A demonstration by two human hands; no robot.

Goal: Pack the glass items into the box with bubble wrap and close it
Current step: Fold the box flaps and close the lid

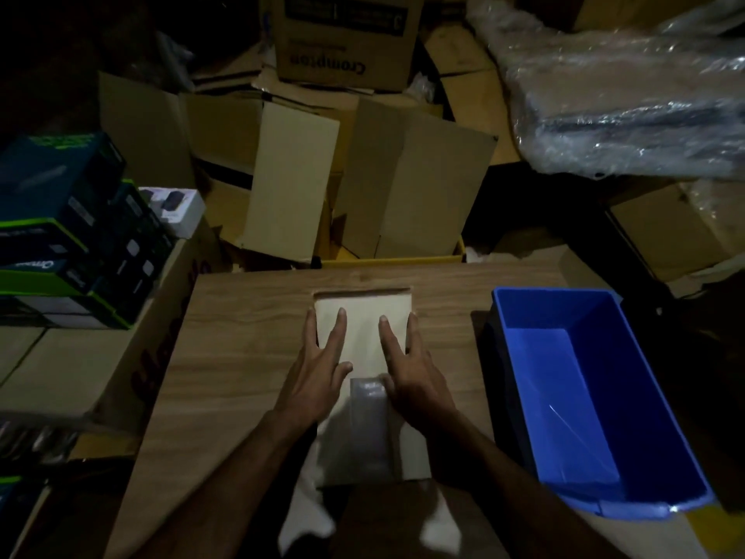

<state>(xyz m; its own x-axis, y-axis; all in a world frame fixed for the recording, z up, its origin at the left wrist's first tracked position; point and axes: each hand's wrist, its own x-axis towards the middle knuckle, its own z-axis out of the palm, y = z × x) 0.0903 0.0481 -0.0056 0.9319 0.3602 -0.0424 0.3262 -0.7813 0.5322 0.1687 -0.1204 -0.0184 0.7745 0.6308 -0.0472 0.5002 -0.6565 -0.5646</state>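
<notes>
Head view, dim light. Largest item: the wooden table, with stacks of cardboard cartons behind it and a heap of bubble wrap at upper right, well apart from the work area. Retail boxes are stacked at left.

Blue plastic bin stands on the table's right side, just beside the work. Its floor is bare as far as the light shows; no glass items are visible in it.

The box, pale cardboard, lies flat at table centre with its long axis running away from the person. The near end shows a greyish, glossy patch, possibly tape or wrap over the flap; cannot tell which. Contents are hidden.

Left hand and right hand both lie palm-down on the box top, fingers spread and extended, nothing clasped in either; they press rather than grip.

Judgement: the step is closing or sealing, late in the task. To do it well, keep pressure even and light, since glass presumably sits below; smooth from the centre outward, hold the box steady against the table, and check that the flap edges sit flush before letting go.
</notes>
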